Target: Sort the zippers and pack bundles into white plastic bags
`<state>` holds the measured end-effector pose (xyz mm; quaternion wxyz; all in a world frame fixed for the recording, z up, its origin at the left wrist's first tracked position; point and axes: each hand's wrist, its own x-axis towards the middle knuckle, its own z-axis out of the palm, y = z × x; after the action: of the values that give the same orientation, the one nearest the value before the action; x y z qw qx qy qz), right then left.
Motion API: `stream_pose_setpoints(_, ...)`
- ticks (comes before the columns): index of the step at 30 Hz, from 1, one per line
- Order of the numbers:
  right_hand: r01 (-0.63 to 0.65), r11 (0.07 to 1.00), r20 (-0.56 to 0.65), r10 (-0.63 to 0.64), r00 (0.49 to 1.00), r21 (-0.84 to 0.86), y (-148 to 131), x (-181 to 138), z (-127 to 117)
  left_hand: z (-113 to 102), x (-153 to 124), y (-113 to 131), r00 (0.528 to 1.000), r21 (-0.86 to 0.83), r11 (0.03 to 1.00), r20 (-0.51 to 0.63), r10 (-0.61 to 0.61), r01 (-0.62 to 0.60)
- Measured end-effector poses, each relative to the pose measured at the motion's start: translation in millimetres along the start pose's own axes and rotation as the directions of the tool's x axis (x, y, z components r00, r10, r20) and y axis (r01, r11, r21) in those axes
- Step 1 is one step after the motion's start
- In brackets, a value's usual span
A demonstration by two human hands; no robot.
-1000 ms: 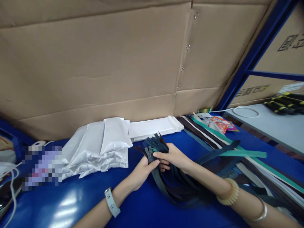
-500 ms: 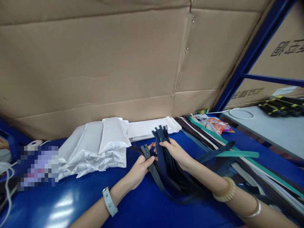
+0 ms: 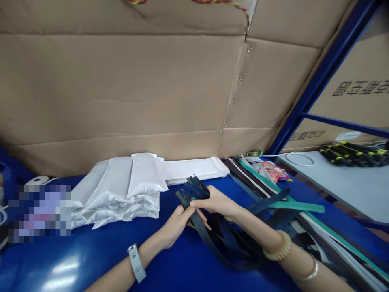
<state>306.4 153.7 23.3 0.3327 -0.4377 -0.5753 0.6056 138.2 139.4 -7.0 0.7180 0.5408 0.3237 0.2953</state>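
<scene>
My right hand is closed around the upper ends of a bundle of dark blue and black zippers, whose tails trail down over the blue table toward me. My left hand grips the same bundle just below, thumb on top. A light watch sits on my left wrist, and a beige bracelet and a bangle are on my right arm.
A stack of white plastic packets lies left of the hands, with flat white bags behind. More long zippers in teal, black and white spread at the right. A cardboard wall stands behind. A grey shelf is at right.
The right hand lowered the zipper ends from upright back down to the left hand, gathering them into one bundle. The view tilted up slightly.
</scene>
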Motion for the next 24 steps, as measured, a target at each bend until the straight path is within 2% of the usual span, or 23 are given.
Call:
stream_pose_setpoints(4, -0.113, 0.991, 0.099, 0.105, 0.990, 0.076, 2.3, 1.7, -1.8, 0.6, -2.9, 2.1, 0.999, 0.079, 0.997, 0.040, -0.007, 0.004)
stream_pose_setpoints(6, -0.139, 0.981, 0.101, 0.126, 0.987, 0.136, 6.2, 3.6, 0.3, 1.0, -4.4, 2.9, 0.996, 0.109, 0.994, 0.088, 0.004, -0.014)
stream_pose_setpoints(10, -0.091, 0.983, 0.011, 0.090, 0.996, 0.158, 5.8, 3.2, 9.4, 1.2, -5.3, 2.1, 0.986, 0.113, 0.993, 0.163, 0.028, -0.046)
stream_pose_setpoints(13, 0.061, 0.994, -0.182, -0.043, 0.982, 0.093, -11.7, -5.4, 12.2, 0.8, -4.1, 1.3, 0.985, 0.094, 0.994, 0.165, 0.046, -0.062)
stream_pose_setpoints(16, 0.186, 0.982, -0.390, -0.161, 0.907, 0.027, -33.8, -15.0, 10.3, 0.8, -3.3, 2.2, 0.981, 0.107, 0.991, 0.183, 0.064, -0.085)
stream_pose_setpoints(21, 0.341, 0.940, -0.476, -0.300, 0.826, -0.001, -58.6, -19.3, 1.0, 1.2, -6.0, 3.2, 0.961, 0.238, 0.954, 0.247, 0.122, -0.182)
stream_pose_setpoints(23, 0.421, 0.907, -0.562, -0.365, 0.742, -0.033, -74.5, -26.4, -9.5, 1.0, -8.0, 3.1, 0.958, 0.287, 0.938, 0.260, 0.119, -0.195)
stream_pose_setpoints(24, 0.463, 0.883, -0.609, -0.409, 0.680, -0.077, -85.5, -33.7, -17.6, 0.9, -9.1, 3.4, 0.958, 0.300, 0.934, 0.263, 0.116, -0.195)
